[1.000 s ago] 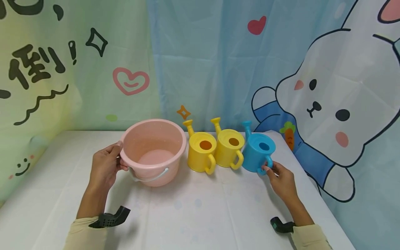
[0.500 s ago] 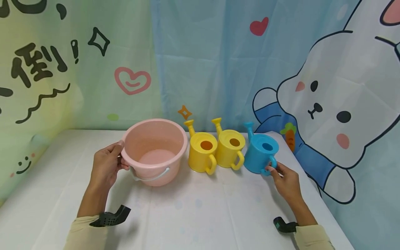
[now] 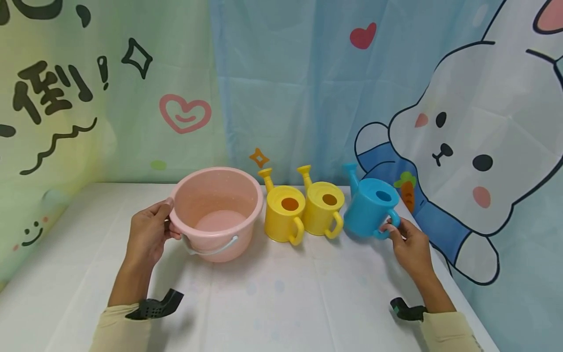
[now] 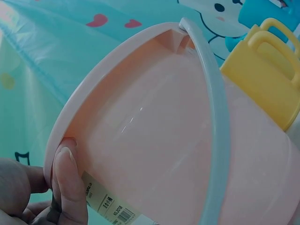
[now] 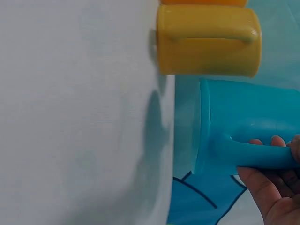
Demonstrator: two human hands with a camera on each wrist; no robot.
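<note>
A pink bucket [image 3: 215,193] stands upright on the table; my left hand [image 3: 149,232] grips its left rim, thumb and fingers on either side. Its pale handle [image 4: 218,117] hangs down across the front, and a paper label [image 4: 110,201] shows under the rim in the left wrist view. On the right, my right hand [image 3: 409,247] holds a blue toy watering can [image 3: 367,210] by its handle. The can is tilted slightly, its base off the table in the right wrist view. Two yellow watering cans [image 3: 279,217] stand side by side between bucket and blue can.
A white cloth [image 3: 272,303] covers the table. Behind it hangs a printed curtain [image 3: 272,98] with a cartoon rabbit at right. The table's right edge runs close beside my right forearm. Black wrist cameras [image 3: 156,308] sit on both sleeves.
My right hand has moved up and to the right, lifting the blue watering can off the table and tilting it. My left hand and the bucket stay in place.
</note>
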